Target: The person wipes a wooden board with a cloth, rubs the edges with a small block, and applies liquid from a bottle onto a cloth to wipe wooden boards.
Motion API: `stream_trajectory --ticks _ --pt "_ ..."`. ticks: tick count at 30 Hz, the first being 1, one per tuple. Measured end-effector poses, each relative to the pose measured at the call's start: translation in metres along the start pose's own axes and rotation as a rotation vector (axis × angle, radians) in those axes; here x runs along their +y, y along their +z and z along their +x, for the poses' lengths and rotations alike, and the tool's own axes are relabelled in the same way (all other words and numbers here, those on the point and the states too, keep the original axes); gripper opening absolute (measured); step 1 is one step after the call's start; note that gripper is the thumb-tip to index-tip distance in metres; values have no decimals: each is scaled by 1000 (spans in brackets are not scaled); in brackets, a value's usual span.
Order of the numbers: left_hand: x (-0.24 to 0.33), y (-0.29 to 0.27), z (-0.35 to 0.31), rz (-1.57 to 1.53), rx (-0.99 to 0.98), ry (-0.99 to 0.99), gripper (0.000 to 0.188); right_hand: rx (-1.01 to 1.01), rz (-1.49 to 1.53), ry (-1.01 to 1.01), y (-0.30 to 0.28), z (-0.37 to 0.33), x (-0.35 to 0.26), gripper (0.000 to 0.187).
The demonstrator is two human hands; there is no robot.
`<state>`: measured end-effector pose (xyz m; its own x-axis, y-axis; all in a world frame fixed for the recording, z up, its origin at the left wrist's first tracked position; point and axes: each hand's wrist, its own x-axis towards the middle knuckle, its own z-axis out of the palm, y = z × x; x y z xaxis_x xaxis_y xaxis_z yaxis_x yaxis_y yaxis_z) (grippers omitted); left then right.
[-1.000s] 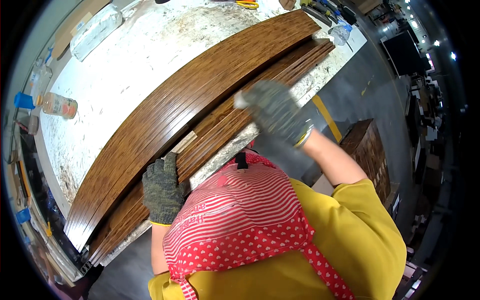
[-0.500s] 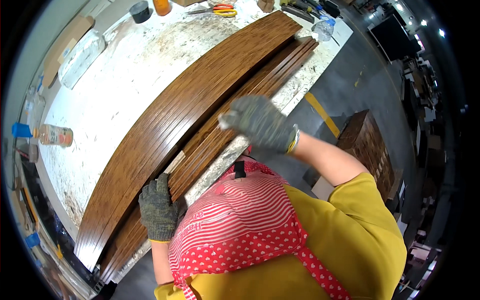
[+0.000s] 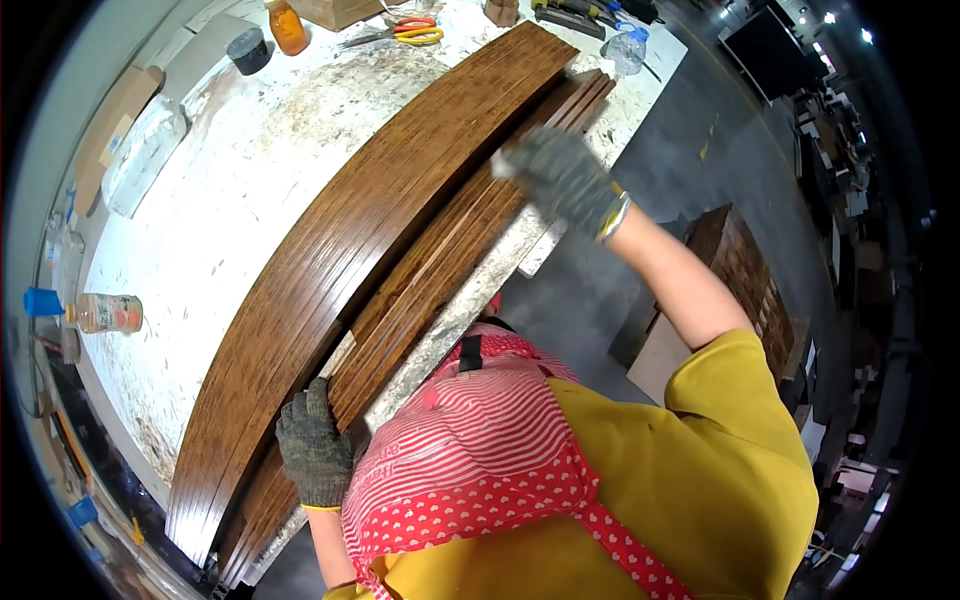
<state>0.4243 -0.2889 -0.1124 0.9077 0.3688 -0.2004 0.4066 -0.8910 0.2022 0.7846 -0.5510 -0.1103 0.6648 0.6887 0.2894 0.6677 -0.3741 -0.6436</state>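
Two stacks of brown stained wooden boards lie slantwise over the bench. The far, wide boards (image 3: pixel 330 230) look bowed in this view; the near, narrower boards (image 3: pixel 450 265) run along the bench edge. My left hand (image 3: pixel 315 450), in a dark grey knitted glove, is closed over the near boards toward their lower-left part. A pale bare wood patch shows just above it. Higher up, my gloved right hand (image 3: pixel 565 180) is over the near boards' upper part, smeared by motion. Its fingers are bent around a small whitish thing at the fingertips, too blurred to name.
The stained white workbench (image 3: pixel 250 180) carries red-and-yellow-handled scissors (image 3: pixel 415 35), a dark cup (image 3: pixel 248 50), an orange bottle (image 3: pixel 287 28), a clear water bottle (image 3: pixel 628 50) and a labelled drink bottle (image 3: pixel 105 313). A dark wooden crate (image 3: pixel 740 260) stands on the floor to the right.
My right hand has slid up and to the right along the near boards. My left hand keeps its place on them. The whole view has shifted slightly.
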Motion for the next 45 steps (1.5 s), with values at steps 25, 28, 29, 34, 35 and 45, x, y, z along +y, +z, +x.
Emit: stream_trajectory --ticks 25,28,29,34,35,45 --pt "3 -1 4 33 -27 -3 69 -149 -290 -597 90 -29 -123 19" --pt "2 -2 4 -5 -41 -24 70 -229 -111 -498 101 -33 -122 18" --pt "2 -1 4 -25 -32 -16 71 -212 -167 -518 92 -28 -112 18" --pt "-1 -1 1 -9 1 5 68 -54 -452 -440 49 -7 -71 9" --pt "-2 -1 1 8 28 36 67 -73 -450 -396 49 -6 -69 8" --pt "-1 -1 -2 25 11 36 67 -33 -483 -552 64 -23 -81 13"
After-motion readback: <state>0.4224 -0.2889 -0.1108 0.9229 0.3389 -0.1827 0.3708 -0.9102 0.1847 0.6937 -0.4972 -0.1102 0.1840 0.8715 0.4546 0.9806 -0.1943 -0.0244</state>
